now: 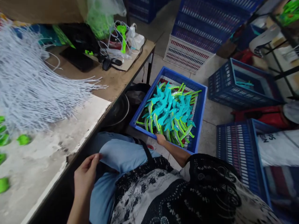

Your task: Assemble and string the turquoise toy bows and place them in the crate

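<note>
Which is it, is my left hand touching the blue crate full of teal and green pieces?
Apart: the head view shows the left hand well short of the blue crate, a denim-clad knee between them.

Far-centre, I see a bright blue crate [202, 109] heaped with turquoise and lime-green pieces [167, 104], some parts clear and glossy. To my left, white strands [30, 84] spread over a tabletop [90, 112], brown at the far end, blotchy off-white nearer, with vivid green caps [23, 139] at the left. Near me, pale blue jeans [121, 152] meet a black-and-white top [144, 193] patterned with flowers and dots. Farther off, dark blue crates [198, 29] sit above a white one [182, 56] showing red through its slots.
</note>
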{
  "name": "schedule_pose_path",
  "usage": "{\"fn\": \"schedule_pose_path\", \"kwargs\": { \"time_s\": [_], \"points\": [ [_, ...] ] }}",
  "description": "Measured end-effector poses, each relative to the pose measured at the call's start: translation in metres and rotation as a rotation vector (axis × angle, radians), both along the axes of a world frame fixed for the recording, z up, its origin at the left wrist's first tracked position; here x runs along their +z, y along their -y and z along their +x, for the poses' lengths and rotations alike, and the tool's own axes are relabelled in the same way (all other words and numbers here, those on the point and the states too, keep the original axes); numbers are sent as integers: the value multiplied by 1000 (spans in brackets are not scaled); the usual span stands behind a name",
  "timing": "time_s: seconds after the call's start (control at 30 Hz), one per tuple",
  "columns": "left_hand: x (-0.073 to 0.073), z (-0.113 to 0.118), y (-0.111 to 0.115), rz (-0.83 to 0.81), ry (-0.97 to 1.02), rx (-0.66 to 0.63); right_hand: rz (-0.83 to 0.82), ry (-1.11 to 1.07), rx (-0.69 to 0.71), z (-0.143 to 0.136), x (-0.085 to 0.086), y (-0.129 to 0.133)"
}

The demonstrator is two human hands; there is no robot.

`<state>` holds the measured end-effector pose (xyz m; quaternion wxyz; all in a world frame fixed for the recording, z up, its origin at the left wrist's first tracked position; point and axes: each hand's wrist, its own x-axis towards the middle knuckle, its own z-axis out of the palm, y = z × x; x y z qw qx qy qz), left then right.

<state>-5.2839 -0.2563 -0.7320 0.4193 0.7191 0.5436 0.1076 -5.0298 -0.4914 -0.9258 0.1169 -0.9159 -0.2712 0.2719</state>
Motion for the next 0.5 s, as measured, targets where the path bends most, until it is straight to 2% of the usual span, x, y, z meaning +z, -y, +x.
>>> {"fn": "schedule_pose_path", "kwargs": {
  "time_s": [0.1,0.2,0.27,0.37,0.43,0.5],
  "points": [
    [4,15,-1,0,-34,0,-75,-104,29,-14,-9,14],
    [8,35,1,9,-48,19,-61,-124,34,-6,-9,31],
    [9,46,3,19,-57,12,-60,-68,-24,18,-6,49],
    [6,58,9,32,-69,12,-159,80,-231,71,-6,88],
    [2,62,13,30,-90,22,-249,142,-362,102,-11,114],
    [-3,62,17,28,-123,34,-299,159,-420,122,-21,130]
  ]
}}
